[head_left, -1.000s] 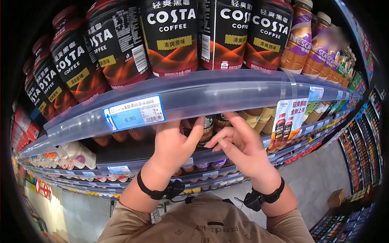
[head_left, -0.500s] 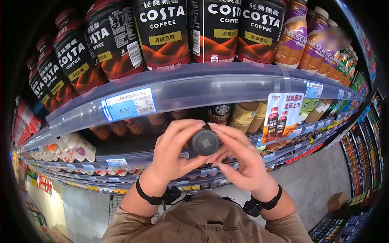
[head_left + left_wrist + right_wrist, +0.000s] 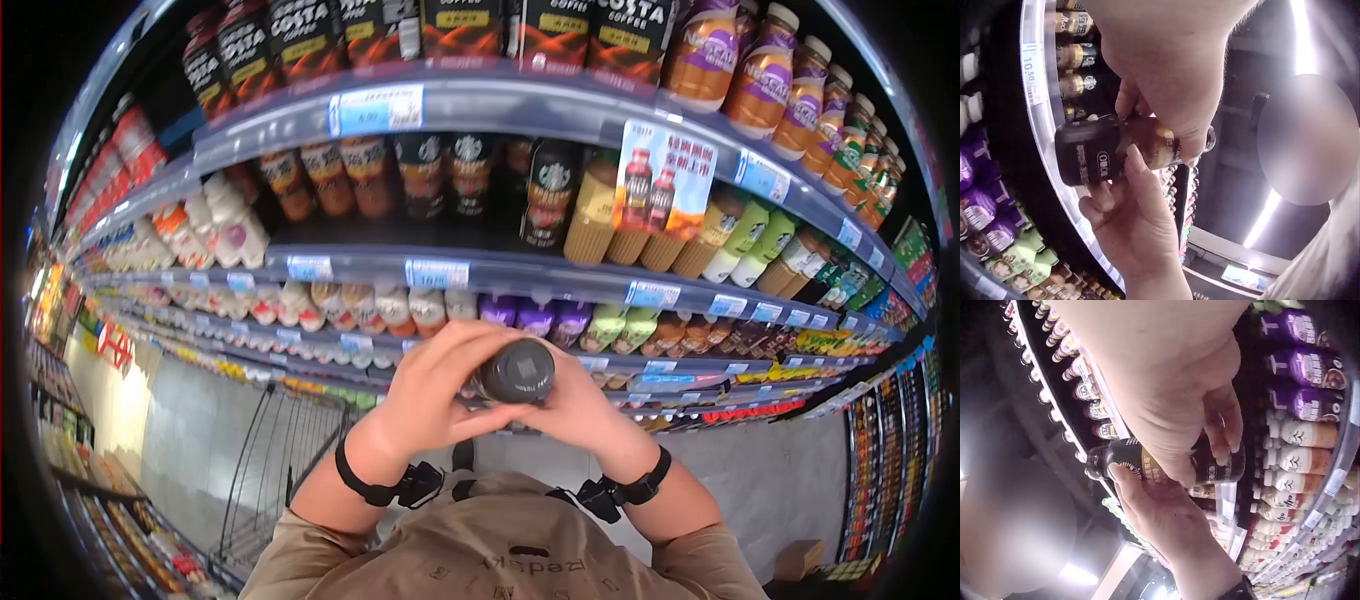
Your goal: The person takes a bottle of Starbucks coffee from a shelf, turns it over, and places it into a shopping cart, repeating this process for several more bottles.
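Observation:
Both hands hold one dark coffee bottle (image 3: 524,370) in front of the chest, its round black cap facing up toward the head camera. My left hand (image 3: 425,390) wraps the bottle's left side, the thumb across the near side. From the right, my right hand (image 3: 580,405) grips it, partly hidden behind the cap end. In the left wrist view the bottle (image 3: 1091,153) lies across the picture, white print on its black lower part, with fingers of both hands around it. The right wrist view shows the bottle's gold label band (image 3: 1152,465) between the hands.
A store shelf (image 3: 350,250) curves across ahead, a Starbucks bottle (image 3: 550,185) standing on it beside tan-ribbed bottles (image 3: 592,215). Costa bottles (image 3: 460,30) fill the shelf above. A wire shopping cart (image 3: 265,460) stands at lower left, a cardboard box (image 3: 798,562) on the floor at right.
Both hands were reaching in under the upper shelf; they have drawn the coffee bottle out and down toward the body. The head view now takes in more of the lower shelves.

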`<action>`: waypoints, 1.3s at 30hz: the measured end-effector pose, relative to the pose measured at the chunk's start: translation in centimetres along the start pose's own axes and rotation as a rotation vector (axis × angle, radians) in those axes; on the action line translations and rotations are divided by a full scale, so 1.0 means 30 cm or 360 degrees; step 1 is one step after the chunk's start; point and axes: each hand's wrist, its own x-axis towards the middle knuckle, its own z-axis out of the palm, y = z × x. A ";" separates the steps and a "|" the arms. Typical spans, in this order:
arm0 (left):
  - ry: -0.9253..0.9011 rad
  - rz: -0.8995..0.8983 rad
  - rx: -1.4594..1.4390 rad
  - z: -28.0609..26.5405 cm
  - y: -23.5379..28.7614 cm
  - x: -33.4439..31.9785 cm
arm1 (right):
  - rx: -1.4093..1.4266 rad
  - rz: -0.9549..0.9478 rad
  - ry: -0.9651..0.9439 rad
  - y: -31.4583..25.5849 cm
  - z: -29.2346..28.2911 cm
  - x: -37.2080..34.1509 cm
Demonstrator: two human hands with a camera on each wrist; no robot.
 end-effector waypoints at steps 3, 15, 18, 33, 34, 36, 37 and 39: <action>-0.0047 -0.0396 -0.0037 0.011 0.095 -0.124 | 0.0147 0.0227 -0.0125 0.003 0.052 -0.092; -0.0169 -0.1420 -0.0563 -0.142 0.353 -0.515 | 0.0729 0.0442 -0.1276 0.071 0.277 -0.275; -0.0142 -0.1432 -0.0543 -0.202 0.391 -0.577 | 0.0737 0.0502 -0.1394 -0.004 0.302 -0.251; 0.0251 -0.1859 -0.0211 -0.727 0.779 -1.170 | 0.0377 0.0341 -0.2388 -0.141 1.076 -0.023; 0.0271 -0.1930 -0.0152 -0.762 0.808 -1.224 | 0.0477 0.0505 -0.2456 -0.139 1.145 -0.018; 0.0365 -0.2036 -0.0129 -0.829 0.864 -1.316 | 0.0569 0.0685 -0.2426 -0.149 1.271 -0.023; 0.0411 -0.2120 -0.0124 -0.859 0.890 -1.362 | 0.0668 0.0877 -0.2335 -0.154 1.332 -0.023; 0.0526 -0.2194 -0.0085 -0.904 0.936 -1.461 | 0.0659 0.0987 -0.2421 -0.155 1.457 -0.008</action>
